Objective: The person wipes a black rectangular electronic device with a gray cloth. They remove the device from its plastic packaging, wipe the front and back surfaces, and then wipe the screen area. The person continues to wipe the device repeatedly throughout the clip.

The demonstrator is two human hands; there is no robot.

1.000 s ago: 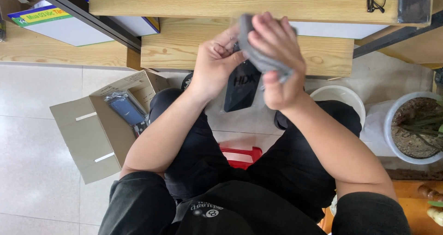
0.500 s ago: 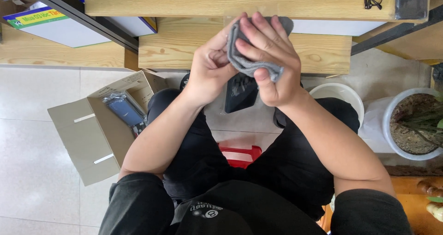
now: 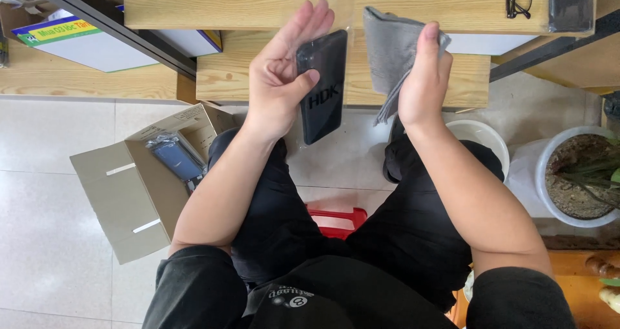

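We hold a dark flat panel [image 3: 321, 87] in a clear sleeve upright in our left hand [image 3: 279, 77], thumb across its face, while our right hand [image 3: 423, 77] — well apart — grips a grey cloth [image 3: 387, 51] before the wooden desk [image 3: 213, 6].

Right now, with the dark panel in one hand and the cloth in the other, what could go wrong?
The left hand pins the dark flat panel with only thumb and palm, above hard floor tiles; it could slip and fall. The grey cloth hangs loosely from the right hand and might drop. The open cardboard box sits close beside the left leg, easy to kick.
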